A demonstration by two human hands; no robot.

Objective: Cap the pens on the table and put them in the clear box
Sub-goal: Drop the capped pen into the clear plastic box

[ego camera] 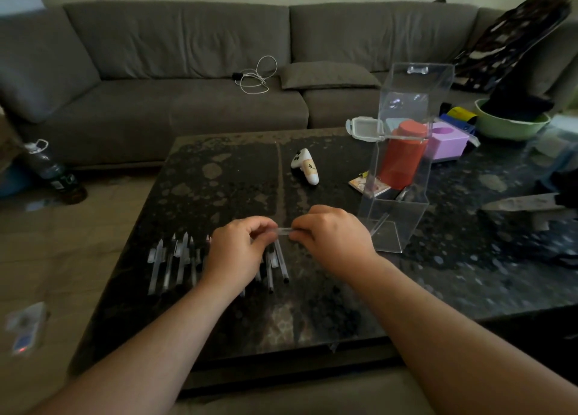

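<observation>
Two bare forearms reach in from the bottom of the frame over a dark speckled surface (312,289), the hands meeting just above a row of pens. Left hand (237,252) and right hand (331,236) each have fingers curled in a pinching grip on opposite ends of a single clear pen (284,230), held level between them; whether its cap is already seated cannot be told, as the fingers hide both ends. Beneath and to the left of the hands, the remaining pens (175,264) lie side by side on the surface, tips pointing away from the person, with what look like loose clear caps among them. Just beside the right hand stands the clear box (403,152), tall and upright, its hinged lid raised; one slim clear item leans inside its lower section, too faint to identify. Behind the box sit a red cylindrical container (403,155), a pink block (447,144) and a green bowl (513,123). A small white toy (306,166) lies near the middle of the surface. A grey sofa (187,70) fills the background, a white cable (256,75) coiled on its seat, and a dark bottle (50,170) stands on the floor at left.
</observation>
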